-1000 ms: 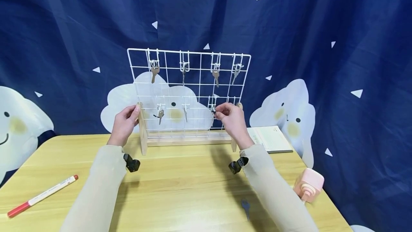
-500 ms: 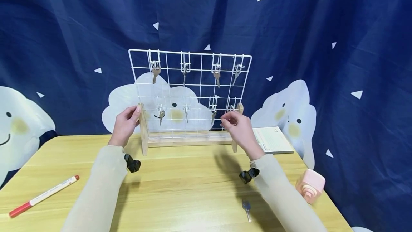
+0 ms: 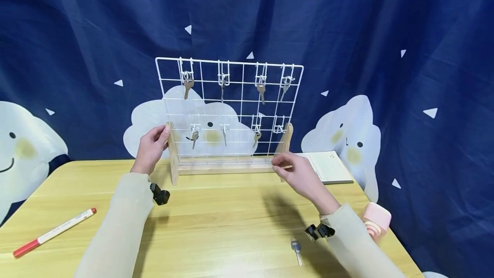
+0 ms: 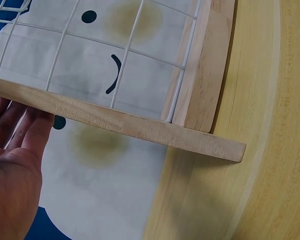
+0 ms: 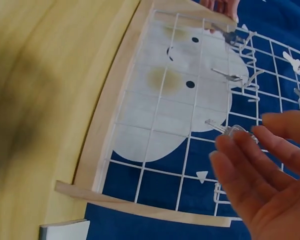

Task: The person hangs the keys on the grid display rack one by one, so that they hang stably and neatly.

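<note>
Your right hand point(image 3: 297, 175) has dropped from the rack point(image 3: 229, 110), fingers loose, empty; left hand point(image 3: 151, 147) grips its post. Let go carelessly and the rack may tip, shedding 7 keys.

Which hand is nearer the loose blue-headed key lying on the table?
Right. The right hand hangs empty above the table beyond the blue-headed key, its wrist beside it. The left hand holds the left wooden post of the white wire key rack, far across.

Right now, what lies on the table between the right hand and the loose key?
Only bare table between the right hand and the loose key, in the head view.
</note>
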